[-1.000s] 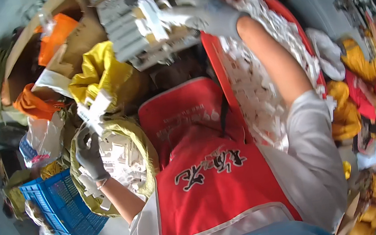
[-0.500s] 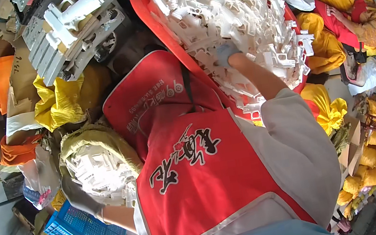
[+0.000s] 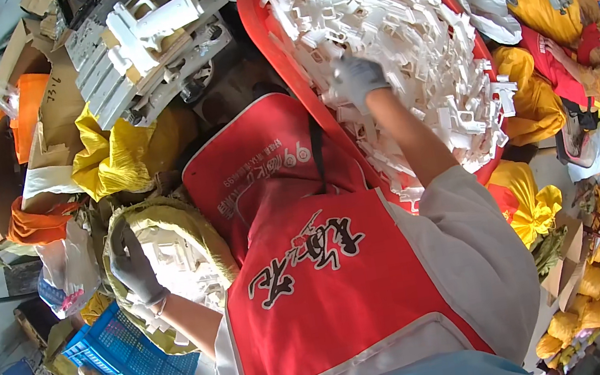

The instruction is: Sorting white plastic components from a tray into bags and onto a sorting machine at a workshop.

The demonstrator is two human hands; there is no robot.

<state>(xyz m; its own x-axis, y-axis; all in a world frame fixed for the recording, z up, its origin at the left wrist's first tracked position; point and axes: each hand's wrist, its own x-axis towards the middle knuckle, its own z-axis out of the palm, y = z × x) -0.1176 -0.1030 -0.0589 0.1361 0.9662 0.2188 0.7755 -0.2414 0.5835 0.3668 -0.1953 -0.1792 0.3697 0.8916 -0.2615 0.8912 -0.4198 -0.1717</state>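
In its grey glove, my right hand [image 3: 361, 77] is over the near left side of a long red tub [image 3: 260, 25], its fingers bent. A white plastic piece [image 3: 331, 50] shows at the fingertips; its full shape is hard to make out. Heaped in the tub are white plastic toy pistols [image 3: 404, 53]. My left hand [image 3: 136, 268], also gloved in grey, lies along the left rim of an olive woven sack [image 3: 200, 227], fingers stretched out. Inside this sack are more white plastic pieces [image 3: 175, 266], washed out by bright light.
A blue plastic crate [image 3: 135, 363] sits below the sack. Upper left, a grey slatted machine [image 3: 111, 84] bears a large white toy gun [image 3: 150, 31]. Yellow sacks [image 3: 526, 203] stand right of the tub, and another person [image 3: 595, 66] is at far right.
My right hand has risen out of the pistol heap, moving up and left. My left hand has shifted from the sack's outer side up onto its rim. The view has shifted slightly.
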